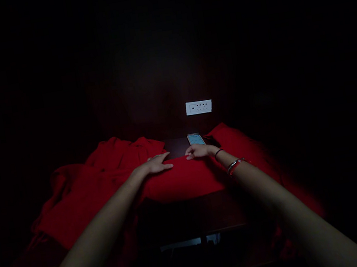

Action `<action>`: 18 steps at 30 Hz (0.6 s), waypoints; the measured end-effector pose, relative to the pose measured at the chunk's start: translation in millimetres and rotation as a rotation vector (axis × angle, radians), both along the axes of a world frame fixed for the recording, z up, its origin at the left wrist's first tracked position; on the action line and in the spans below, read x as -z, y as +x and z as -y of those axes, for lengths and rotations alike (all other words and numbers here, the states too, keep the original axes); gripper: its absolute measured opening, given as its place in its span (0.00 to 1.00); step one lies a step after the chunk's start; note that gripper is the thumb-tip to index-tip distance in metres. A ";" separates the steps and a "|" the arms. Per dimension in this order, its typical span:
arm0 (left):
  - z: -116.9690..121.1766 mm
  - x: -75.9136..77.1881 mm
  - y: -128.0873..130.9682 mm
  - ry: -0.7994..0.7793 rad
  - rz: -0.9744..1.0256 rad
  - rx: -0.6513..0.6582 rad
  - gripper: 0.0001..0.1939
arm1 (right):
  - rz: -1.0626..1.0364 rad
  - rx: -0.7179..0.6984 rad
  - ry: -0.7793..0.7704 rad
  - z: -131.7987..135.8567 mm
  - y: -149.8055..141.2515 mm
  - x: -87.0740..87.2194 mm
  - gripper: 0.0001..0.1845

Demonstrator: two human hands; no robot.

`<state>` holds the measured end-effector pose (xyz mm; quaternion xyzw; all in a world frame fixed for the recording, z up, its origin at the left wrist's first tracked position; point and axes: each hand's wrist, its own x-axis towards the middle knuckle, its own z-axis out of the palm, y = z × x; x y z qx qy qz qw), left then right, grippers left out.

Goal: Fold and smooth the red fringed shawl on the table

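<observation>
A red cloth (pixel 186 179) that looks like a scarf lies as a flat folded band across the dark table before me. My left hand (pixel 159 163) rests on its far left part, thumb and fingers apart. At the far edge, my right hand (pixel 199 150) has its fingers curled, with the cloth's edge at the fingertips. Just behind that hand lies a phone (pixel 195 139) with a lit screen, its near end partly covered by the hand.
More red cloth (pixel 117 154) is heaped at the left, with fringe at its near corner. Another red length (pixel 237 140) spreads along the right, partly behind my forearm. A white socket panel (pixel 198 107) is on the dark wall. The table's front edge (pixel 194 234) shows faintly; surroundings are very dark.
</observation>
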<state>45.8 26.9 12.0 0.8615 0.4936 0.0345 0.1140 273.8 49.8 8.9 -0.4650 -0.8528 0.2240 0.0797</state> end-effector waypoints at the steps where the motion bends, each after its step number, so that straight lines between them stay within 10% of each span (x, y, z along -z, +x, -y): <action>1: -4.9 -2.3 0.1 -0.087 0.059 0.006 0.34 | -0.110 0.001 -0.039 2.6 4.5 -5.3 0.08; 7: -16.6 -31.7 -7.2 -0.520 0.388 0.039 0.22 | -0.796 0.106 -0.234 27.3 40.9 -40.5 0.08; 13: -20.4 -67.3 37.8 -0.066 0.320 0.053 0.18 | -1.028 0.315 -0.016 40.9 113.9 -73.8 0.13; 18: -34.7 -53.5 106.3 0.032 0.312 0.119 0.16 | -0.997 0.658 0.097 52.8 180.9 -68.3 0.14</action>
